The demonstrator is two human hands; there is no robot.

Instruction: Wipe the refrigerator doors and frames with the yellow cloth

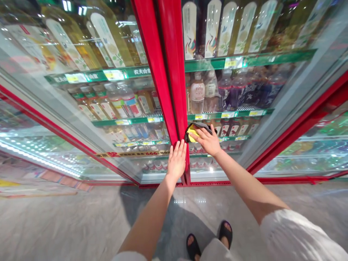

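My right hand [209, 141] presses a yellow and dark grey cloth [192, 133] against the glass of the right cooler door [233, 148], close to its red frame. The palm covers part of the cloth, and its grey edge bunches above the fingers. My left hand [177, 159] lies flat with fingers stretched out on the red frame [174, 119] where the two doors meet, holding nothing. It sits a little lower and to the left of the cloth.
Behind the glass, bottles [198, 92] stand on several shelves with green price strips [209, 65]. A printed strip [130, 154] crosses the left door. Below is a grey tiled floor [89, 224] with my feet in black sandals [193, 246]. More coolers flank both sides.
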